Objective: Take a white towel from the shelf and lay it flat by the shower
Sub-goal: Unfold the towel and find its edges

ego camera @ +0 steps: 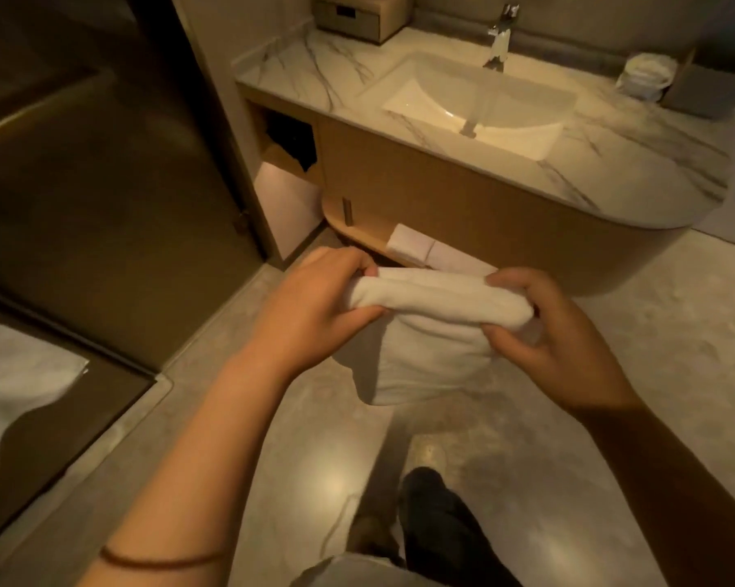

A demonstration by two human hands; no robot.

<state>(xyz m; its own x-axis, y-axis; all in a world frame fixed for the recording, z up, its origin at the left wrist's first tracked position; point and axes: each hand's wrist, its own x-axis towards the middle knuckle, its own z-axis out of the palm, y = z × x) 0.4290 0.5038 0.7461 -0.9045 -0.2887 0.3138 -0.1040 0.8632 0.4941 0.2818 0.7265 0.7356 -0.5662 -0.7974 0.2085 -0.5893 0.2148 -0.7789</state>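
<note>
A folded white towel hangs in the air in front of me, above the floor. My left hand grips its left end and my right hand grips its right end, with a lower layer drooping down between them. Behind the towel, the low wooden shelf under the vanity holds more folded white towels. The dark glass shower door stands to my left.
The marble vanity top with a sink and tap rises ahead. A white cloth lies at the far left behind the glass. My legs show below on the polished grey floor.
</note>
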